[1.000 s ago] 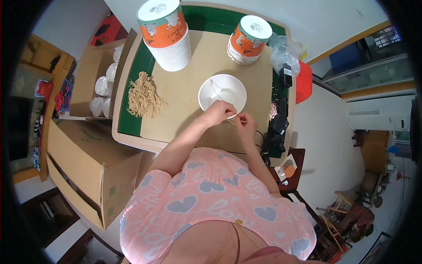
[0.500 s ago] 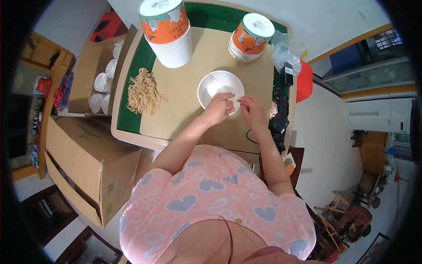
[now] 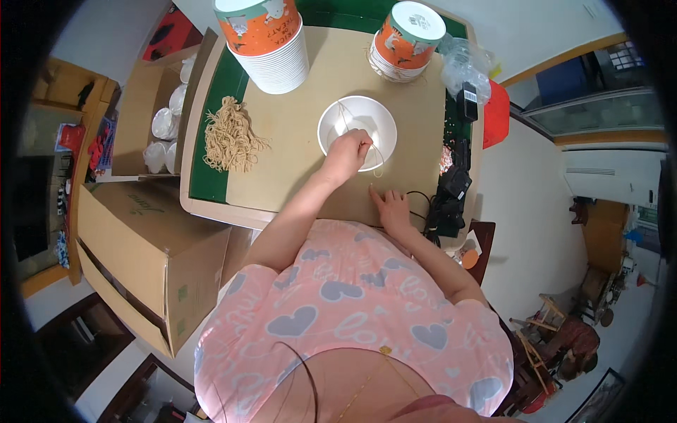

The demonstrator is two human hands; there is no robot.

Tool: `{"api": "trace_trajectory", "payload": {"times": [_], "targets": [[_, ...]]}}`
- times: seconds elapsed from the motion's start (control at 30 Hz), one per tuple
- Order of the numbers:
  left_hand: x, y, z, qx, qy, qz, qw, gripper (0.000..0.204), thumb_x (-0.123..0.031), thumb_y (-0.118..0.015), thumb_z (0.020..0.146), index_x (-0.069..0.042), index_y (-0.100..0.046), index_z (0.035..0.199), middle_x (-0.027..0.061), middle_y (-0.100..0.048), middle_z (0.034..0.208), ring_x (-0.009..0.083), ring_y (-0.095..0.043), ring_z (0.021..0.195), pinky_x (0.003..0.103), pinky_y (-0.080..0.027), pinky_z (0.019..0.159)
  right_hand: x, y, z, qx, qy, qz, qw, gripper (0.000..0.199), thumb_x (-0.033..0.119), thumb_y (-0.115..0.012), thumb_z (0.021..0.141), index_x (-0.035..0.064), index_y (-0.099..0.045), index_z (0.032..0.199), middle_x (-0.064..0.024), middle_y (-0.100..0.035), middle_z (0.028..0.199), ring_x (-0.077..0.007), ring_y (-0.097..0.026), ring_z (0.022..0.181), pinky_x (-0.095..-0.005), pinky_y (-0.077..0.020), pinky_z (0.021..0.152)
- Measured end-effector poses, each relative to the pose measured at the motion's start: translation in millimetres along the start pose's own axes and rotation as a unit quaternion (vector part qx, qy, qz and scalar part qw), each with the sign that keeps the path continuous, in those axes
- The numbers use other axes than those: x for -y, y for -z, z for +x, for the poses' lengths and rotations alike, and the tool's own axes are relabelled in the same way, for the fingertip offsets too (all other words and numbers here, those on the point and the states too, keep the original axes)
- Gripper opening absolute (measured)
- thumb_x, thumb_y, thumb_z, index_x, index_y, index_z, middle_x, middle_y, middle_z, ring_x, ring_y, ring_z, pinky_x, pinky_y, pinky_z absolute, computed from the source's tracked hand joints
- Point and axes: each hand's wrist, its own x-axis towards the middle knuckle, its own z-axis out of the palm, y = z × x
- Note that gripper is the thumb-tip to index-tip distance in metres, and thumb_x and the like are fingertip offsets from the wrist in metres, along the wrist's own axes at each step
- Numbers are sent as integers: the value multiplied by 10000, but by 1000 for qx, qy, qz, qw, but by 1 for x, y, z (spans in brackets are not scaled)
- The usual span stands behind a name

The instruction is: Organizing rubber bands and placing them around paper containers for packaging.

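A white paper tub stands on the brown board with its mouth up. A thin beige string runs through it from the far rim. My left hand is closed over the tub's near side, fingertips pinching this string, and a loose loop hangs over the near right rim. Just in front of the tub, my right hand lies low on the board, apart from the tub. Its index finger is stretched out, touching the surface beside a tiny pale speck; no held thing shows.
A pile of beige strings lies left. At the back stand a tall stack of tubs and a shorter one. Black adapters and cables line the right edge, near a clear plastic bag. Cardboard boxes stand left of the table.
My right hand has left the tub's near right rim and come down onto the board nearer me. My left hand stays over the tub, now pinching the string. The view has shifted slightly.
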Motion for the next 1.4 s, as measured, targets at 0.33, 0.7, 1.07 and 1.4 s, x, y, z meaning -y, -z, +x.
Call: {"api": "trace_trajectory", "payload": {"times": [0.33,0.7,1.07,1.4], "targets": [[-26,14,-2,-37,-15,-16,999,42,-21,-601,789,-19,-608,831,128,-610,810,278,-601,691,361,-479,626,-13,16,16,-34,18,-20,999,466,133,-492,793,195,-511,1254,-72,-542,893,-233,-518,882,-419,-374,749],[-35,19,1,-39,-20,-21,999,59,-15,-603,795,-31,-626,847,112,-614,814,251,-597,681,342,-475,619,-84,15,34,56,-81,-156,983,351,196,-479,842,196,-549,1186,-79,-572,1052,-243,-522,1004,-461,-379,819],[-45,26,3,-31,-19,-27,999,81,-4,-602,793,-33,-632,863,103,-614,821,233,-592,672,327,-476,627,-167,26,43,91,-237,-172,952,308,233,-476,857,143,-589,1128,-69,-576,1084,-241,-540,963,-445,-391,767],[-49,30,4,-27,-2,-29,999,74,-12,-608,798,-30,-634,865,100,-621,827,225,-598,684,324,-475,632,-151,4,19,43,-238,-181,953,336,168,-440,853,115,-557,1164,-79,-562,1070,-243,-514,1016,-437,-372,792]]}}
